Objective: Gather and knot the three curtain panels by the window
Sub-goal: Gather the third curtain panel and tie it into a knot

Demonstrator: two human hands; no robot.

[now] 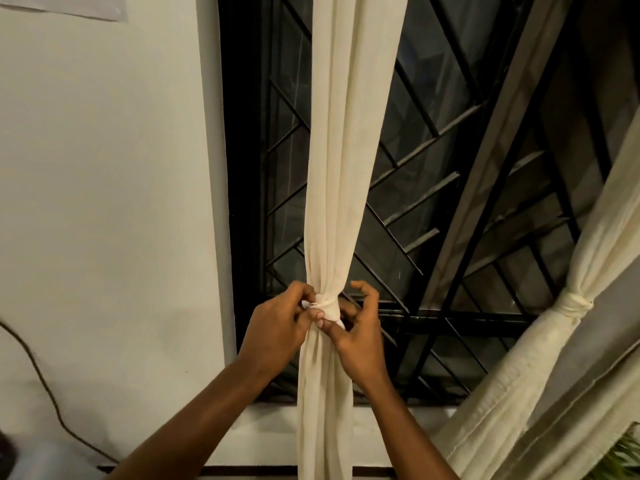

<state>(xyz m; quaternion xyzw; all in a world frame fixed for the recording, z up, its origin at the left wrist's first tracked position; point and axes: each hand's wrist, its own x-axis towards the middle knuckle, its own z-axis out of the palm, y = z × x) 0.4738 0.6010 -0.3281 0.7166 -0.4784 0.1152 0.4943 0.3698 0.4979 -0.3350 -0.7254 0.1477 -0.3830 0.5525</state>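
A cream curtain panel [343, 168] hangs down the middle of the dark window, gathered into a knot [328, 305] at its lower part. My left hand [277, 327] pinches the knot's cloth from the left side. My right hand [356, 330] grips the knot from the right and below, thumb pressed under it, index finger raised. A second cream curtain panel [519, 368] hangs slanted at the right, tied in its own knot [573, 304]. No third panel shows.
Black window bars [415, 209] run behind the curtains. A white wall [104, 202] fills the left, with a dark cable [45, 382] trailing down it. A white sill [270, 434] runs below the window. Green leaves [628, 455] peek in at the bottom right.
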